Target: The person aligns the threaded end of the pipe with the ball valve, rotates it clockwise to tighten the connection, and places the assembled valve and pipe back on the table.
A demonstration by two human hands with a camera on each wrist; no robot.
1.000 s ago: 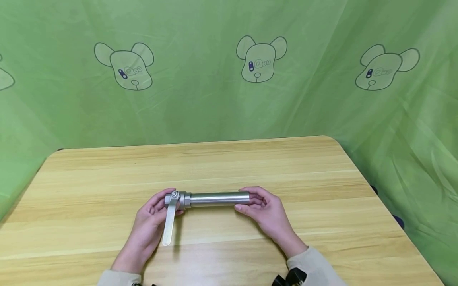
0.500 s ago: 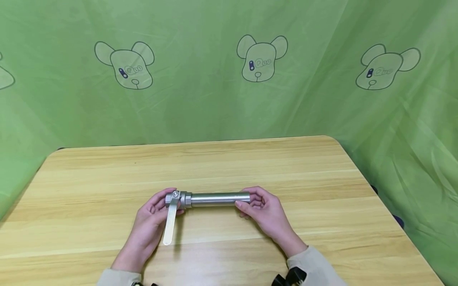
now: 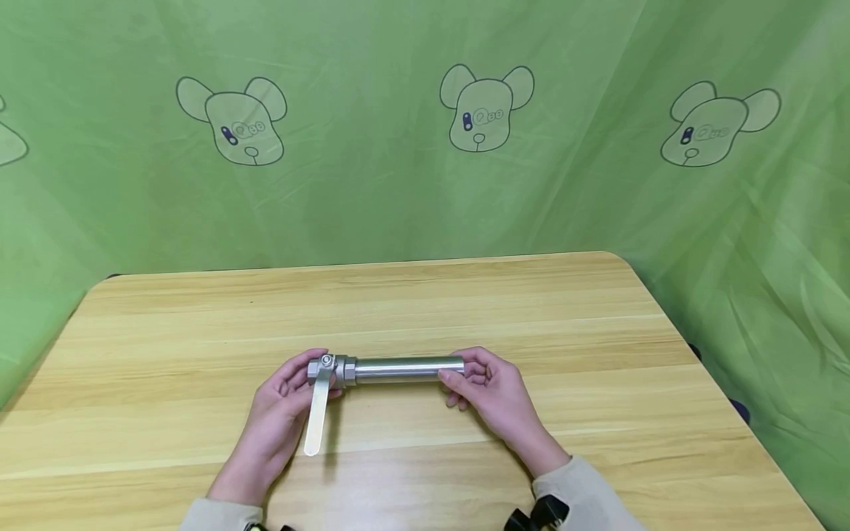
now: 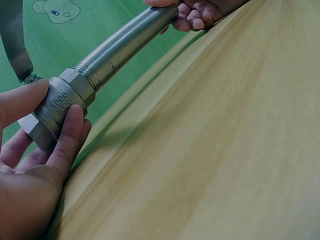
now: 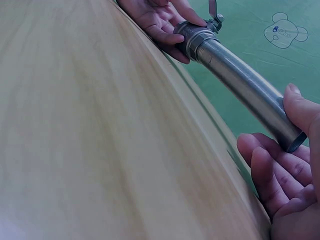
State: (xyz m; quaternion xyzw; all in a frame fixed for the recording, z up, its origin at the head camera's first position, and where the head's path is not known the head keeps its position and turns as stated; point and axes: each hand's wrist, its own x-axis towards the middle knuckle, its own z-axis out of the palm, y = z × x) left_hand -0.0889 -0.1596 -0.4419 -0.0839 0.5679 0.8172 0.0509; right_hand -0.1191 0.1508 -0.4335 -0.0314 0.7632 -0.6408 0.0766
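One pipe (image 3: 409, 369) with a valve (image 3: 341, 371) is held above the worktop (image 3: 398, 302): the left hand (image 3: 279, 409) clamps its fingers on the valve at nine o'clock, the right hand (image 3: 499, 397) pinches the pipe's end at three.

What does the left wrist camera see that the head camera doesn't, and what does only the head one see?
Only the left wrist view shows readable raised writing, "1000 WOG", on the valve.

Only the head view shows the sleeves and the lever's whole length.

Both show the left hand holding the valve, the right hand holding the pipe, the table and green cloth.
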